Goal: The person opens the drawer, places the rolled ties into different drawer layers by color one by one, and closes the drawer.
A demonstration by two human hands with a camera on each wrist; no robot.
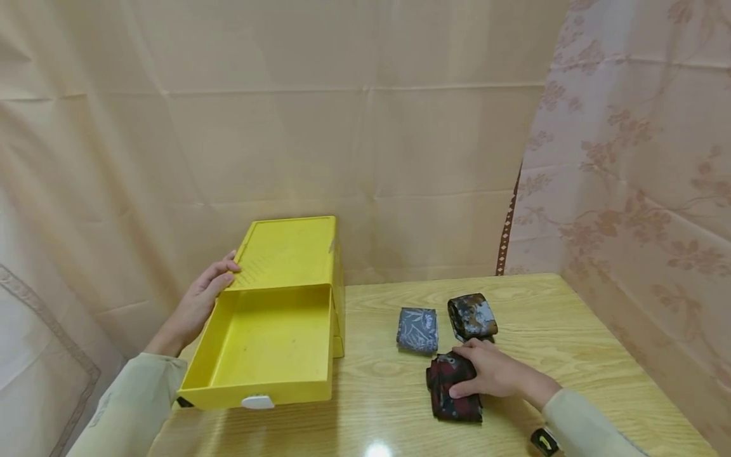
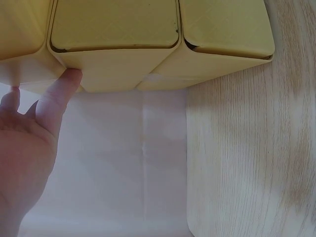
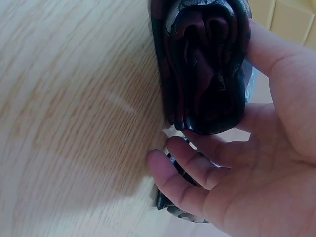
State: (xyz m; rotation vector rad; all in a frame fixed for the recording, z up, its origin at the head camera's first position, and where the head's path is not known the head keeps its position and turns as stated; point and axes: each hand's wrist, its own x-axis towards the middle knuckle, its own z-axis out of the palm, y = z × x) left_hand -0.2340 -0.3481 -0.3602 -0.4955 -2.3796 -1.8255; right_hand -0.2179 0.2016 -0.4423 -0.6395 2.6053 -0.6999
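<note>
A yellow drawer unit stands on the left of the table, its top drawer pulled out toward me. My left hand rests against the unit's left upper edge. In the left wrist view its thumb extends against the unit's side. On the right, my right hand grips a folded dark red and black patterned cloth, thumb on one side and fingers on the other. The right wrist view looks into the folded layers of this dark cloth, close beside the wooden tabletop.
Beyond the right hand lie a folded grey leaf-patterned cloth and a rolled black, brown and white cloth. A small black object shows by the right sleeve. Beige curtains hang behind the wooden table.
</note>
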